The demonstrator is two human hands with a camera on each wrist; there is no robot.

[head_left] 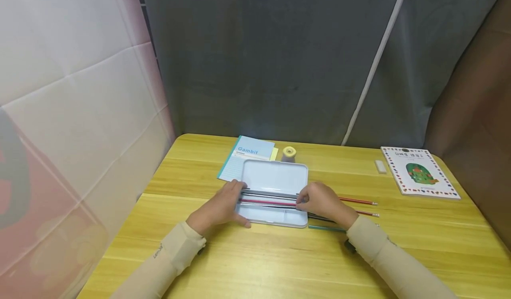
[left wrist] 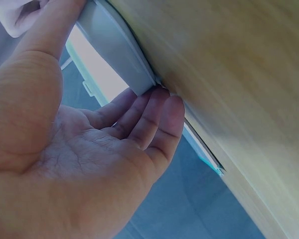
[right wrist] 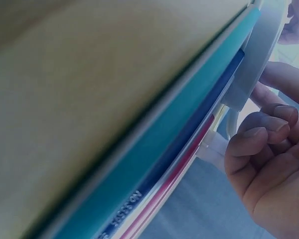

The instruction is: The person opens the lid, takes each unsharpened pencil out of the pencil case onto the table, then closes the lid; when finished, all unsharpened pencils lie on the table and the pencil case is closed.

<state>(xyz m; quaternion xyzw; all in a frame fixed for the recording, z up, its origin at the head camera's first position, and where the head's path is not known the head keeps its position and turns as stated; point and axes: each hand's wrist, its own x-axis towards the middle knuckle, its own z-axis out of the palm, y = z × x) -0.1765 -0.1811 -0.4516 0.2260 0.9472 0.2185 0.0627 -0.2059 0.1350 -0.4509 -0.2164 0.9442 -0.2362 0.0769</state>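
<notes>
A pale pencil case (head_left: 275, 177) lies on the table with its lid raised at the back. Several pencils, one of them a red pencil (head_left: 267, 202), lie lengthwise inside. My left hand (head_left: 225, 203) grips the case's left end, thumb at the front corner; in the left wrist view, the fingertips (left wrist: 172, 112) bend against the case's corner. Over the right end, my right hand (head_left: 321, 201) pinches at the red pencil's end. Its lower fingers (right wrist: 254, 142) are curled in the right wrist view, while the pinched tip is hidden there.
Right of the case lie red pencils (head_left: 365, 213) with erasers and a teal pencil (head_left: 327, 229). Behind the case are a blue notebook (head_left: 255, 147) and a thread spool (head_left: 289, 153). A white eraser (head_left: 380, 167) and a picture book (head_left: 421, 175) lie at the back right.
</notes>
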